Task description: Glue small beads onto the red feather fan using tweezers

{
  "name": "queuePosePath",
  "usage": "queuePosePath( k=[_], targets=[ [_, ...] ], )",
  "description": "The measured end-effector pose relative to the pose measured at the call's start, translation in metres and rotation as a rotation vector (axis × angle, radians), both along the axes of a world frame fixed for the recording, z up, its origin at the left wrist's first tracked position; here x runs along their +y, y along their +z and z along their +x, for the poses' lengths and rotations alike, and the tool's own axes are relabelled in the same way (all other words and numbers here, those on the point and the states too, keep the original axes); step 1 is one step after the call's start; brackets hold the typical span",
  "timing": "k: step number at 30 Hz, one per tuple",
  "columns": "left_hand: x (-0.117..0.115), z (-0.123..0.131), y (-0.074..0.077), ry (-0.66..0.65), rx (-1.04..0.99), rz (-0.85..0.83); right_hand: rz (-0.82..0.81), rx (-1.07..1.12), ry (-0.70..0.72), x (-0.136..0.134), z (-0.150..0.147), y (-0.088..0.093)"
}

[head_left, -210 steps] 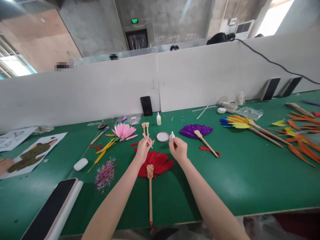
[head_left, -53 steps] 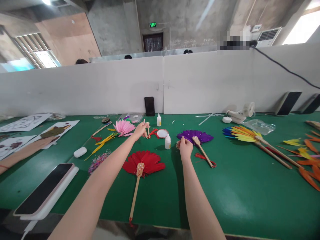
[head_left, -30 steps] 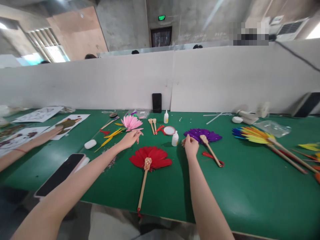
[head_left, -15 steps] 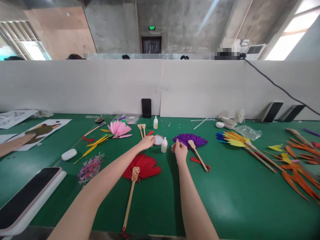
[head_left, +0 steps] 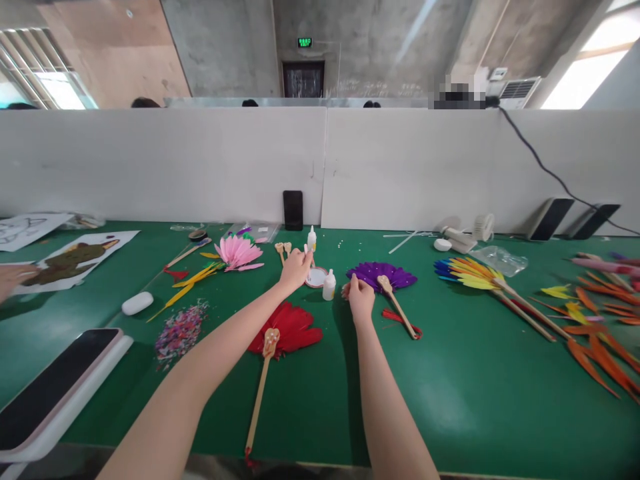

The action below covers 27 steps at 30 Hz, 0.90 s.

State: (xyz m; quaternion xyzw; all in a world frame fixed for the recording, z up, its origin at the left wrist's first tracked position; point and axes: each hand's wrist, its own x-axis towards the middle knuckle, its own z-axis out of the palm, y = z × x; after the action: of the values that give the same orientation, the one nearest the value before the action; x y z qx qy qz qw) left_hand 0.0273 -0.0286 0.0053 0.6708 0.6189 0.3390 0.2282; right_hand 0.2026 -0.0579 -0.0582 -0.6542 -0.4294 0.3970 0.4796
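Observation:
My left hand hovers over a small round dish, its fingers pinched on a thin white stick-like thing. A white glue bottle stands just right of the dish. My right hand rests on the green table as a closed fist, beside the purple feather fan. Something small shows at its fingertips, too small to name. The red feather fan with a long wooden handle lies between my forearms.
A pink feather fan, two wooden handles and a second glue bottle lie behind. Left: glitter pile, white case, phone, another person's hand. Right: a multicoloured fan and orange feathers. A white partition backs the table.
My left hand went from the wooden handles to the pink fan, then across to the round dish, and has now lifted slightly above it. My right fist has stayed beside the purple fan.

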Motion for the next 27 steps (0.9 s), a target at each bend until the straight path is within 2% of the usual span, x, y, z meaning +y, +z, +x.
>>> queuePosePath(
  k=[10, 21, 27],
  targets=[
    [0.004, 0.004, -0.003, -0.123, 0.074, -0.194, -0.01, 0.015, 0.009, 0.001, -0.001, -0.002],
    [-0.004, 0.013, -0.003, -0.102, 0.216, -0.174, 0.021, 0.033, -0.014, 0.001, -0.001, -0.004],
    [-0.004, 0.015, -0.005, -0.097, 0.229, -0.162, -0.003, 0.031, -0.017, 0.002, -0.001, -0.002]
  ],
)
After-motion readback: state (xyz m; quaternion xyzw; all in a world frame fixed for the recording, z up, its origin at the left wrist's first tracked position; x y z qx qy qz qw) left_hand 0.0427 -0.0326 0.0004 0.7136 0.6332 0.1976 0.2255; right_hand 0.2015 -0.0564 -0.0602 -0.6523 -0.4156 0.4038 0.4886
